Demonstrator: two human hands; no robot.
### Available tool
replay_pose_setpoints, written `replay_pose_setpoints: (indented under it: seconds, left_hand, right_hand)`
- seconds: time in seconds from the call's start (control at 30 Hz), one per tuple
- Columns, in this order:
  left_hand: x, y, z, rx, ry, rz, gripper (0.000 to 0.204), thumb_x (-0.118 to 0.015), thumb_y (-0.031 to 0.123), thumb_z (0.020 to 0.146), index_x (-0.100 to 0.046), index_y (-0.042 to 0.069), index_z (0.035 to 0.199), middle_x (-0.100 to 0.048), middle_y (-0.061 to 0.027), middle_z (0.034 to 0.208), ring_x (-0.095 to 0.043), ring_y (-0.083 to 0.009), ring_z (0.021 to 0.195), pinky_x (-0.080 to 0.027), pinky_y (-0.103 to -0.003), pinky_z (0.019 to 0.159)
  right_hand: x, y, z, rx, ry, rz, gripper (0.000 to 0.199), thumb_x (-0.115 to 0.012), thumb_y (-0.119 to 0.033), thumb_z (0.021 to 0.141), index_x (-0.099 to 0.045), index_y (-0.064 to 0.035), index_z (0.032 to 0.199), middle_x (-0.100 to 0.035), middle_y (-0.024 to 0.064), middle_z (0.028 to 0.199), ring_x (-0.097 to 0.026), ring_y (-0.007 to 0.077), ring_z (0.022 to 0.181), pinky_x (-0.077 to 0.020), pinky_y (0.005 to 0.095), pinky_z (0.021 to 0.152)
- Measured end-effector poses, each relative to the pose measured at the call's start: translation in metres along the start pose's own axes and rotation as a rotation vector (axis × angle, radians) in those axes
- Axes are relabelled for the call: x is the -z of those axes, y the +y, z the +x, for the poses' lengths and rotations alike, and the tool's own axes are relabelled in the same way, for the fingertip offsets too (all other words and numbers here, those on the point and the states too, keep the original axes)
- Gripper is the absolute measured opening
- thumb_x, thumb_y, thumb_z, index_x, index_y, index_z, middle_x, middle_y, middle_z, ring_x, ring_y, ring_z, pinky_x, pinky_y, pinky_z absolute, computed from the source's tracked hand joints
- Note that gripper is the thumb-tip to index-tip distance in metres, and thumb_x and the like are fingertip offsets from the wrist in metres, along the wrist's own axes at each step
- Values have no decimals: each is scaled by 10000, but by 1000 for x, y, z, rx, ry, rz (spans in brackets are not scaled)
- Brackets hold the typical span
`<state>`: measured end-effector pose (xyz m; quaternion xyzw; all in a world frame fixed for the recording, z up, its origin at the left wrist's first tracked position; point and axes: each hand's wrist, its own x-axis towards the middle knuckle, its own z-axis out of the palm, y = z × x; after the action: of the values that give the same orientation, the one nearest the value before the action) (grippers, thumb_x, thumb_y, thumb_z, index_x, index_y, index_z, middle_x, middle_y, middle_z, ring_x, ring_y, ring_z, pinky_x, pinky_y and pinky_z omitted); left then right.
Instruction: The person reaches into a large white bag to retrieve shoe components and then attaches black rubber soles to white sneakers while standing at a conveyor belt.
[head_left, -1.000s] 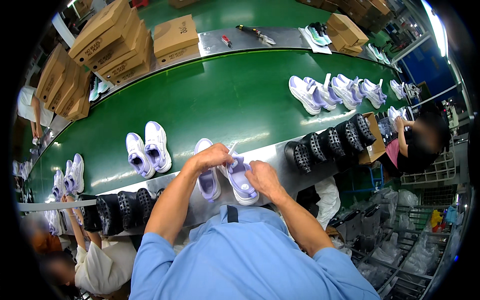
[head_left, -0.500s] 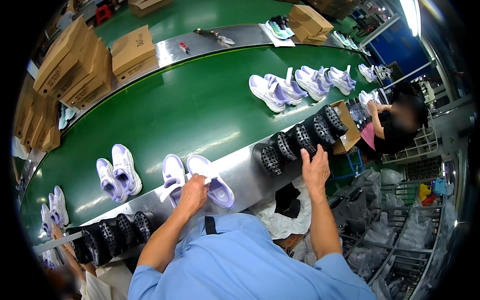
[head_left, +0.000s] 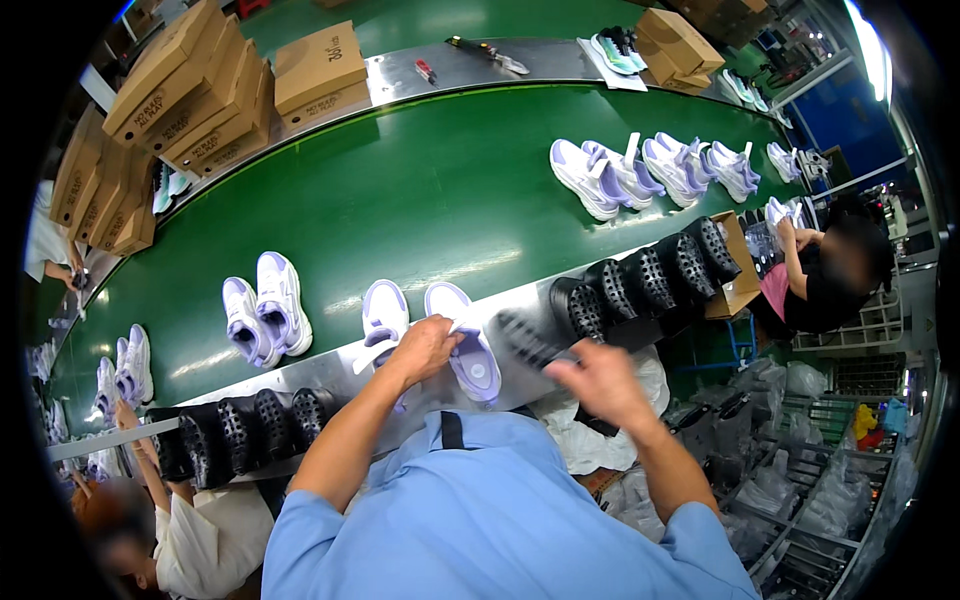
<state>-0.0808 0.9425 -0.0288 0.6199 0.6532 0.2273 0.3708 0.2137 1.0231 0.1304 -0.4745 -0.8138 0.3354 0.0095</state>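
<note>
Directly before me on the metal ledge lies a pair of white and lavender sneakers, a left sneaker [head_left: 385, 305] and a right sneaker [head_left: 478, 370]. My left hand [head_left: 428, 347] is closed on the white strap [head_left: 456, 327] of the right sneaker, which lies open with its insole showing. My right hand [head_left: 603, 383], smeared by motion, grips one end of a black perforated shoe tree [head_left: 527, 338], held just right of that sneaker. Close by on the ledge stands a row of similar black shoe trees [head_left: 652, 278].
Another sneaker pair [head_left: 268, 312] sits left on the green belt [head_left: 400, 190], with several more sneakers [head_left: 655, 172] at the far right. More shoe trees [head_left: 240, 430] line the left ledge. Shoe boxes [head_left: 318, 75] stack beyond the belt. Co-workers [head_left: 205, 540] work on both sides.
My right hand has moved left from the row of shoe trees toward the right sneaker, carrying one shoe tree. My left hand keeps hold of the strap. The whole view has shifted.
</note>
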Motion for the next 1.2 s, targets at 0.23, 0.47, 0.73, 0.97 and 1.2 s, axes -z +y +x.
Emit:
replay_pose_setpoints:
  seconds: [0.23, 0.47, 0.73, 0.97, 1.2]
  left_hand:
    - [0, 9, 10, -60, -66, -7, 257, -633, 184, 984, -676, -68, 962, -676, -309, 961, -667, -485, 934, -522, -534, 834]
    - [-11, 15, 19, -147, -52, 36, 207, -648, 139, 957, -692, -62, 941, -690, -316, 950, -676, -485, 916, -537, -532, 821]
    - [-25, 45, -22, 83, 182, -106, 1174, -905, 213, 754, -178, 97, 1669, -660, -315, 1115, -656, -495, 1097, -535, -489, 997]
    - [-68, 16, -7, 476, 358, -149, 927, -820, 211, 802, -353, 36, 1584, -727, -305, 904, -710, -507, 875, -562, -565, 789]
    - [-52, 36, -59, 425, 315, -136, 848, -827, 262, 819, -441, 40, 1540, -723, -252, 866, -712, -472, 844, -558, -554, 730]
  right_hand:
    - [-97, -19, 16, -13, -101, -173, 429, -745, -392, 944, -679, 28, 888, -716, 272, 845, -717, 475, 805, -557, 568, 710]
    - [-168, -3, 42, 73, 142, -253, 370, -786, -263, 903, -639, 33, 1069, -713, 236, 963, -718, 446, 844, -576, 533, 732]
    - [-162, 30, 49, 63, 191, 122, 455, -803, -165, 848, -575, 57, 1174, -703, 275, 1000, -687, 498, 951, -538, 553, 834]
    - [-180, 9, 86, -118, 119, -76, 354, -798, -199, 835, -636, 14, 1066, -728, 271, 885, -712, 487, 893, -555, 555, 823]
    - [-185, 20, 94, -91, 61, -169, 367, -696, -203, 862, -656, 13, 1156, -725, 261, 962, -716, 470, 916, -562, 572, 847]
